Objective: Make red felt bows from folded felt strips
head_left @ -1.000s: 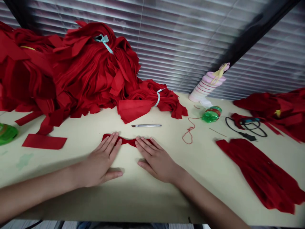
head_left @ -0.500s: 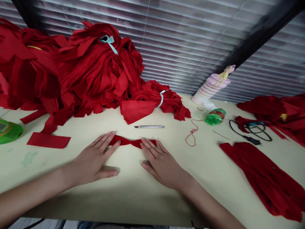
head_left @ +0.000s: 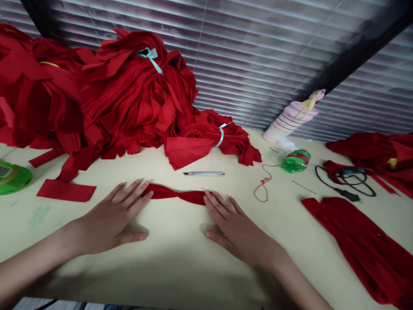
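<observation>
A narrow strip of red cloth [head_left: 178, 195], pinched in at its middle like a bow, lies flat on the pale table [head_left: 180, 267]. My left hand [head_left: 112, 219] rests its outstretched fingertips on the strip's left end, thumb apart. On the right end press the spread fingers of my right hand [head_left: 237, 228]; they cover part of that end. Neither hand is closed around anything. Just beyond the strip is a slim metal craft knife [head_left: 204, 174], its dark blade pointing left.
Heaped red cloth [head_left: 129, 94] tied with ribbon fills the back left. A red piece [head_left: 66, 190] lies near a green bottle [head_left: 11, 177]. To the right are red thread [head_left: 262, 189], a green plastic spool [head_left: 295, 161], a pink-white roll [head_left: 288, 122], a black cable [head_left: 346, 193] and red cloth [head_left: 361, 245].
Both hands have slid outward along the red cloth strip, left hand to the left, right hand to the right. More of the strip shows between them, and the view has shifted slightly.
</observation>
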`<state>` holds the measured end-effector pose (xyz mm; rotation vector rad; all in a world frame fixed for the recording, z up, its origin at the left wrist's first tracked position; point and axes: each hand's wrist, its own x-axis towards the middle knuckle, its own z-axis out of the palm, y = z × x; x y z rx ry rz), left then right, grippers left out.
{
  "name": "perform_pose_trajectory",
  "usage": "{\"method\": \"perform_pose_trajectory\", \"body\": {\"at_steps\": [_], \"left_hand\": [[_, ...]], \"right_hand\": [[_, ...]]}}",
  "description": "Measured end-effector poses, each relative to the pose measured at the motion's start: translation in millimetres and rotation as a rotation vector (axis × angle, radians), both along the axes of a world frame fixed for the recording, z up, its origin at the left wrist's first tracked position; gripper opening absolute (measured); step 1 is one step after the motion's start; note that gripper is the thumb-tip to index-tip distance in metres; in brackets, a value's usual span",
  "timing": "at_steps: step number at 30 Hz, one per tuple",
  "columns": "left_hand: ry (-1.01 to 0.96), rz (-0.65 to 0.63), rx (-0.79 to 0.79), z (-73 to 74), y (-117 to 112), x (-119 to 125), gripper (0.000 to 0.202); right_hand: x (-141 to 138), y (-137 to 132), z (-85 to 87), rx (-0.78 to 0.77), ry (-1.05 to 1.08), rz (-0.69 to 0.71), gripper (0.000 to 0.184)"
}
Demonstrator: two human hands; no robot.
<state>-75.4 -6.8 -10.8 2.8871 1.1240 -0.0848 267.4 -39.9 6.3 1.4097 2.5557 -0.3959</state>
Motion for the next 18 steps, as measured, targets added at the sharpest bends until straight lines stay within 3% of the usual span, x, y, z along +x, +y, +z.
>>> {"method": "perform_pose_trajectory", "body": {"at_steps": [10,18], "left_hand": [[0.076,0.066,-0.181,8.2,3.2,-3.8,0.083],[0.036,0.098,-0.065,-0.2,0.7,-18.9,0.094]], "right_hand": [[-1.1,1.3,-0.3,-0.026,0.015,-0.033,0.07],[-0.9,2.1,-1.7,-0.054,-0.02,-0.076,0.073]]}}
